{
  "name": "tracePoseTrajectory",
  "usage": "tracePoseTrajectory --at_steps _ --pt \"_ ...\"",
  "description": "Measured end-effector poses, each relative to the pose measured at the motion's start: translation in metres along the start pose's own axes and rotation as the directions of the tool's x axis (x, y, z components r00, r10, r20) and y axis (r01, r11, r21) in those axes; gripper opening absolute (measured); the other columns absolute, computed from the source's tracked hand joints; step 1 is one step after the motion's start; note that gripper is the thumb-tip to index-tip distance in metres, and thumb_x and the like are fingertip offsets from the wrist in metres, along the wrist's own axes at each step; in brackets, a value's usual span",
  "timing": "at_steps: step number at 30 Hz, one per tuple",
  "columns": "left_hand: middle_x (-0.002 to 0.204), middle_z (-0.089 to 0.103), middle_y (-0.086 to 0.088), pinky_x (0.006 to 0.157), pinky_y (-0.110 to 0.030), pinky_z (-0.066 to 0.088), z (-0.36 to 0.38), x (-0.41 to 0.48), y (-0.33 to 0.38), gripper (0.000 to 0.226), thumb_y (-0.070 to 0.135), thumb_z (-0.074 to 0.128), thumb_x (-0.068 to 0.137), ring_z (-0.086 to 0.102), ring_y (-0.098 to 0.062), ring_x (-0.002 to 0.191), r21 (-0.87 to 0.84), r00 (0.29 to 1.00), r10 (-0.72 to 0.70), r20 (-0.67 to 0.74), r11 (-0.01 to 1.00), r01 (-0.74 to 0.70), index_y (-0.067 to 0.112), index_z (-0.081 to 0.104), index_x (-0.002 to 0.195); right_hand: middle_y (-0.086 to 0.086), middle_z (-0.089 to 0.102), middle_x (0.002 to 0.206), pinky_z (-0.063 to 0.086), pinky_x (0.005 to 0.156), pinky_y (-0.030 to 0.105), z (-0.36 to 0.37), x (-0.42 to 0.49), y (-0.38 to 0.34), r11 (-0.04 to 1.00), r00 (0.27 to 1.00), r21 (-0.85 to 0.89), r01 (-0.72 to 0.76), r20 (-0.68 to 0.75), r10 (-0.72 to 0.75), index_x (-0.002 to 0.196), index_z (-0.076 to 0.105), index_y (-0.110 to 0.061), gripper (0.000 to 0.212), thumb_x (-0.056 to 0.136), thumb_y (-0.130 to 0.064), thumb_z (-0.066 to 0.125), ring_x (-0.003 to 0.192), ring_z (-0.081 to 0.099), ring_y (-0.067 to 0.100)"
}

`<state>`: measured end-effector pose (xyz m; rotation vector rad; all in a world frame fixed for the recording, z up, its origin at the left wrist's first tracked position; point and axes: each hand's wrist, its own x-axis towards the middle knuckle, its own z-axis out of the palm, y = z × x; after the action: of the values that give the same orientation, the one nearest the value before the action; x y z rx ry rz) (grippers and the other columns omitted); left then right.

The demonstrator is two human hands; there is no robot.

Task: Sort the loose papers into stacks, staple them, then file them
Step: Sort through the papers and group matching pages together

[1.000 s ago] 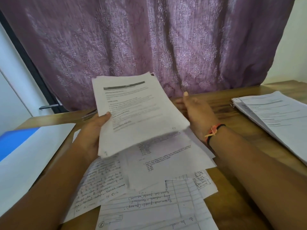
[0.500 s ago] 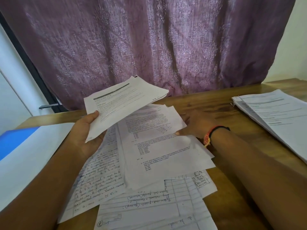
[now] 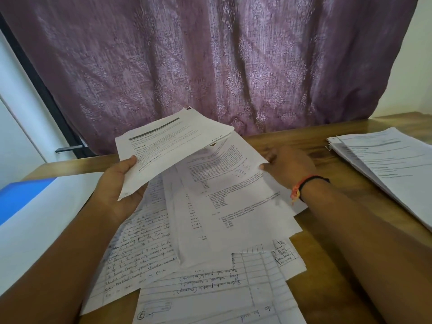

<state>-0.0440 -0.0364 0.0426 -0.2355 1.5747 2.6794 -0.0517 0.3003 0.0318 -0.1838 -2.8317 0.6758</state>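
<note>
On the wooden table (image 3: 350,249), before a purple patterned curtain (image 3: 210,61), loose papers lie fanned in an untidy heap. The person's left hand (image 3: 117,185) holds a thin sheaf (image 3: 173,146) of printed pages clear of the heap, thumb on top near the lower left corner and fingers underneath. The sheaf's top page bears a dark header bar and short blocks of type, and it tilts up toward the curtain. The right hand (image 3: 287,167), a red-and-black band (image 3: 304,185) at its wrist, has its thumb on the right edge of a printed question sheet (image 3: 222,174) lying uppermost in the heap, just under the sheaf. It looks to be pinching that edge, though the fingers beneath are hidden from where I stand. That sheet carries numbered questions with short lists of answers. Under it, to the left, a ruled page (image 3: 140,249) is filled with slanting handwriting. Nearest the person a lined sheet (image 3: 210,291) lies turned the other way, its writing upside down. Well apart, at the right edge of the table, sits a squared-up stack (image 3: 388,167) of printed pages. At the left lies a blue folder (image 3: 21,190) with a blank white sheet (image 3: 46,220) over it.
</note>
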Motion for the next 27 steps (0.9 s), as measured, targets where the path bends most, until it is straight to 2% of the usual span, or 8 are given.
tracePoseTrajectory --at_steps 3,5,9,12,15,18,23,27 --pt "0.115 0.076 -0.006 0.083 -0.030 0.060 0.001 0.000 -0.001 0.017 0.022 0.062 0.098 0.073 -0.019 0.105 -0.013 1.000 0.014 -0.015 1.000 -0.014 0.016 0.073 0.109 0.004 0.069 0.086 0.049 0.072 0.032 -0.004 0.002 0.001 0.991 0.997 0.136 0.018 -0.075 -0.008 0.089 0.066 -0.016 0.021 0.095 -0.036 0.064 0.081 0.063 0.021" --pt "0.113 0.077 -0.005 0.076 -0.027 0.062 0.003 -0.001 -0.002 0.016 0.022 0.060 0.099 0.075 -0.017 0.098 -0.017 1.000 0.015 -0.003 1.000 -0.015 0.017 0.067 0.113 0.001 0.070 0.086 0.046 0.068 0.027 -0.002 0.007 0.004 0.950 0.994 0.310 0.030 -0.107 0.003 0.089 0.065 -0.020 0.015 0.096 -0.034 0.063 0.079 0.062 0.015" --pt "0.115 0.076 -0.004 0.070 -0.030 0.064 0.006 -0.005 0.000 0.022 0.026 0.060 0.100 0.076 -0.017 0.095 -0.001 0.999 -0.035 0.035 0.999 0.035 0.020 0.066 0.120 0.002 0.077 0.089 0.059 0.086 0.043 0.002 0.009 0.002 0.694 0.989 0.720 -0.013 -0.091 0.113 0.096 0.075 -0.015 0.018 0.097 -0.027 0.061 0.088 0.073 0.023" --pt "0.123 0.073 -0.005 0.071 -0.036 0.065 0.006 -0.005 0.000 0.032 0.029 0.060 0.100 0.073 -0.022 0.108 0.027 0.996 -0.070 0.055 0.997 0.069 0.023 0.062 0.131 0.005 0.077 0.094 0.061 0.081 0.042 0.001 0.005 -0.004 0.496 0.989 0.866 -0.067 -0.006 0.145 0.097 0.075 -0.014 0.020 0.101 -0.020 0.056 0.089 0.074 0.025" --pt "0.125 0.072 -0.005 0.084 -0.045 0.062 0.007 -0.007 -0.002 0.034 0.034 0.061 0.099 0.069 -0.026 0.117 0.097 0.992 -0.092 0.090 0.992 0.083 0.028 0.063 0.132 0.012 0.076 0.099 0.060 0.082 0.047 0.000 0.003 -0.010 0.338 0.989 0.934 -0.120 0.081 0.125 0.100 0.073 -0.011 0.018 0.101 -0.017 0.055 0.092 0.072 0.031" --pt "0.119 0.075 -0.005 0.087 -0.045 0.058 0.012 -0.010 -0.004 0.028 0.036 0.062 0.098 0.070 -0.029 0.112 0.186 0.991 -0.094 0.099 0.980 0.074 0.028 0.068 0.124 0.013 0.075 0.106 0.059 0.085 0.048 -0.001 -0.001 -0.017 0.296 0.989 0.945 -0.141 0.126 0.071 0.114 0.070 -0.009 0.022 0.101 -0.021 0.057 0.098 0.071 0.032" --pt "0.120 0.074 -0.008 0.088 -0.050 0.059 0.022 -0.013 -0.010 0.028 0.028 0.056 0.101 0.070 -0.031 0.112 0.212 0.986 -0.110 0.126 0.974 0.082 0.025 0.069 0.126 0.015 0.073 0.111 0.058 0.088 0.045 0.004 -0.014 -0.032 0.241 0.985 0.958 -0.153 0.169 -0.047 0.122 0.068 -0.009 0.031 0.102 -0.029 0.055 0.102 0.070 0.031" --pt "0.120 0.074 -0.009 0.101 -0.053 0.051 0.025 -0.014 -0.018 0.026 0.025 0.058 0.101 0.069 -0.033 0.113 0.256 0.991 -0.065 0.119 0.966 0.032 0.022 0.070 0.124 0.015 0.070 0.120 0.058 0.089 0.045 0.006 -0.025 -0.046 0.160 0.946 0.960 -0.230 0.259 -0.194 0.128 0.064 -0.008 0.038 0.103 -0.034 0.052 0.109 0.068 0.032"
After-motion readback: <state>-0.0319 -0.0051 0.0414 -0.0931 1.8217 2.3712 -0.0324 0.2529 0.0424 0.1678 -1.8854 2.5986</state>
